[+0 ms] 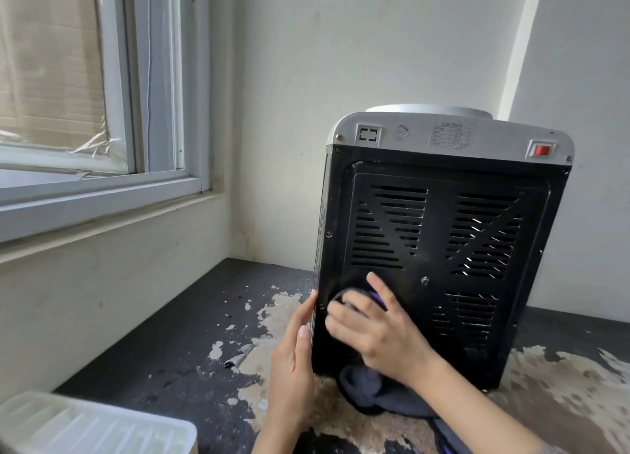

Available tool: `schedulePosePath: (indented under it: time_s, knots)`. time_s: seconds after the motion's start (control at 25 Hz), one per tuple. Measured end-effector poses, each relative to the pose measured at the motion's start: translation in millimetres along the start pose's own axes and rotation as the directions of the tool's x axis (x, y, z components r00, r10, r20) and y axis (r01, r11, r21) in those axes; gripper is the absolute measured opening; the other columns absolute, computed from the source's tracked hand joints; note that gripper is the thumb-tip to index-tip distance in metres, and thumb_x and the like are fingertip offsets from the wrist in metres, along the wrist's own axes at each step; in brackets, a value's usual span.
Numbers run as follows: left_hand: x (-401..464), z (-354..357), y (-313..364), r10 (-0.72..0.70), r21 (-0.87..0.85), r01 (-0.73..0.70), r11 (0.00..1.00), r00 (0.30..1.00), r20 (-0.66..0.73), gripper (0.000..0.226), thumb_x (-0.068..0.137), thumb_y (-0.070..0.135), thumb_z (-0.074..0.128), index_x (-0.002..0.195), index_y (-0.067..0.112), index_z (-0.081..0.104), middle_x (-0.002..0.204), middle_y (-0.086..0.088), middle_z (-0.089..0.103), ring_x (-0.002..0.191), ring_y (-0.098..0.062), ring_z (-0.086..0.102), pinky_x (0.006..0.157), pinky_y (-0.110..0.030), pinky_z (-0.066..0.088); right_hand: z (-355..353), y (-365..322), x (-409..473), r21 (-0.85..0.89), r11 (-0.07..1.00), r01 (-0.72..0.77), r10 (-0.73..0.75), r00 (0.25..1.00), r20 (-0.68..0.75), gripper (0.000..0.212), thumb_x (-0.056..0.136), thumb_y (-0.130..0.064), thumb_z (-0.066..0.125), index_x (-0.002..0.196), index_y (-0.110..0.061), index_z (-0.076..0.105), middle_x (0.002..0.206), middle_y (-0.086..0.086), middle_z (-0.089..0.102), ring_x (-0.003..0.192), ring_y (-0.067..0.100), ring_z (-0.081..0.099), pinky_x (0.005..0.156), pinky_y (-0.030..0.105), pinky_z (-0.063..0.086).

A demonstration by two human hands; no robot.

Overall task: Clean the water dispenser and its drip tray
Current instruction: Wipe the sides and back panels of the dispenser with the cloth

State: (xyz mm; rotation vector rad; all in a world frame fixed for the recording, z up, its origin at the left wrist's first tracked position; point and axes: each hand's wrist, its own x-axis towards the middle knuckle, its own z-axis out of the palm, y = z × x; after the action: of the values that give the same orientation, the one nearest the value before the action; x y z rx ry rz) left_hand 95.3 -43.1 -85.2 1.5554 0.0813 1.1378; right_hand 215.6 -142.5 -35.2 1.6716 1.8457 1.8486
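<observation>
Dispenser: white-topped water dispenser w/ black slotted metal back panel [439, 249] is standing upright on the table, back facing the camera, at approx 3 o'clock from frame centre.
Switch: red rocker switch [541, 150] is sitting at the top right of the white band, 1 o'clock on the unit.
Right hand: right hand [375, 327] is pressing a dark grey cloth w/ purple edge [371, 385] against the lower left of the back panel, approx 7 o'clock on it; fingers spread and lightly curled over the cloth. Rest of cloth is hanging down and bunching on the table at the unit's base.
Left hand: left hand [295, 354] is bracing the unit's left edge, straight fingers lying flat along it, not wrapped.
Drip tray: white ribbed plastic drip tray [92, 426] is lying at 7 o'clock in frame, well apart from the dispenser.
Table: black table w/ peeling surface [163, 344] is showing pale patches around the base.
Window: white-framed window [136, 78] is sitting at 10 o'clock.
</observation>
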Motion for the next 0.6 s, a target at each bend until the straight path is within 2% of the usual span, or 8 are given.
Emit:
schedulePosePath:
  time_s: [0.08,0.16,0.24,0.36,0.44,0.52,0.56,0.6]
  knots:
    - [-0.2,-1.5,0.9,-0.001,-0.001,0.001,1.000,1.000,0.007,0.058,0.088,0.051,0.029,0.134,0.021,0.049,0.134,0.021,0.053,0.128,0.000,0.045,0.102,-0.013,0.035,3.7,-23.7,-10.7,0.009,0.995,0.099,-0.100,0.991,0.094,0.022,0.081,-0.012,0.050,0.086,-0.028,0.063,0.095,-0.013,0.062,0.103,0.013,0.049,0.106,0.044,0.025]
    - [-0.8,-2.7,1.8,-0.004,0.005,0.004,1.000,1.000,0.014,0.058,0.088,0.051,0.027,0.134,0.023,0.049,0.133,0.025,0.052,0.128,0.003,0.044,0.098,-0.008,0.034,5.3,-41.3,-18.7,0.068,0.992,0.104,-0.115,0.976,0.182,0.020,0.079,-0.013,0.051,0.078,-0.030,0.061,0.089,-0.017,0.060,0.100,0.010,0.049,0.096,0.040,0.029]
    - [-1.3,-3.4,3.5,-0.003,0.011,0.003,1.000,1.000,0.021,0.058,0.088,0.051,0.027,0.134,0.024,0.049,0.134,0.026,0.051,0.128,0.003,0.043,0.098,-0.007,0.032,3.7,-42.6,-22.8,0.103,0.991,0.086,-0.106,0.971,0.213,0.019,0.078,-0.012,0.053,0.077,-0.030,0.059,0.090,-0.017,0.059,0.098,0.009,0.052,0.088,0.037,0.031]
    - [-3.2,-5.3,6.9,0.007,0.043,-0.008,0.999,1.000,0.027,0.058,0.088,0.053,0.027,0.135,0.027,0.047,0.135,0.028,0.049,0.129,0.005,0.041,0.098,-0.005,0.031,-7.1,-23.9,-37.7,0.128,0.988,0.089,-0.113,0.974,0.198,0.017,0.084,-0.014,0.056,0.090,-0.029,0.061,0.107,-0.016,0.060,0.098,0.009,0.056,0.086,0.034,0.035]
    - [-3.9,-6.9,7.6,0.017,0.105,-0.020,0.994,0.999,0.031,0.057,0.087,0.054,0.027,0.137,0.031,0.044,0.137,0.032,0.044,0.130,0.008,0.038,0.098,-0.002,0.028,-15.2,-10.1,-59.2,0.146,0.988,0.053,-0.082,0.976,0.201,0.019,0.090,-0.018,0.052,0.103,-0.029,0.061,0.118,-0.015,0.059,0.107,0.009,0.054,0.090,0.034,0.036]
    - [-5.3,-3.2,6.3,0.035,0.172,-0.045,0.984,0.997,0.063,0.060,0.088,0.053,0.030,0.144,0.032,0.033,0.145,0.029,0.036,0.135,0.008,0.029,0.103,-0.004,0.025,-25.6,4.6,-85.5,0.107,0.994,-0.036,0.008,0.966,0.258,0.029,0.096,-0.017,0.040,0.118,-0.027,0.055,0.127,-0.014,0.058,0.119,0.009,0.048,0.098,0.035,0.033]
    - [-6.7,-0.5,5.0,0.049,0.203,-0.065,0.977,0.995,0.087,0.064,0.088,0.052,0.032,0.147,0.030,0.024,0.150,0.026,0.027,0.138,0.007,0.023,0.107,-0.006,0.021,-31.2,11.3,-97.3,0.064,0.993,-0.102,0.079,0.954,0.291,0.037,0.093,-0.015,0.040,0.127,-0.025,0.049,0.133,-0.012,0.054,0.126,0.010,0.042,0.102,0.036,0.029]
    - [-8.8,4.2,3.4,0.056,0.232,-0.081,0.969,0.992,0.115,0.069,0.088,0.050,0.035,0.150,0.029,0.013,0.155,0.023,0.016,0.141,0.006,0.015,0.110,-0.008,0.015,-38.4,18.0,-109.8,-0.007,0.981,-0.192,0.183,0.925,0.334,0.054,0.083,-0.013,0.046,0.136,-0.022,0.041,0.141,-0.009,0.046,0.133,0.012,0.034,0.106,0.038,0.025]
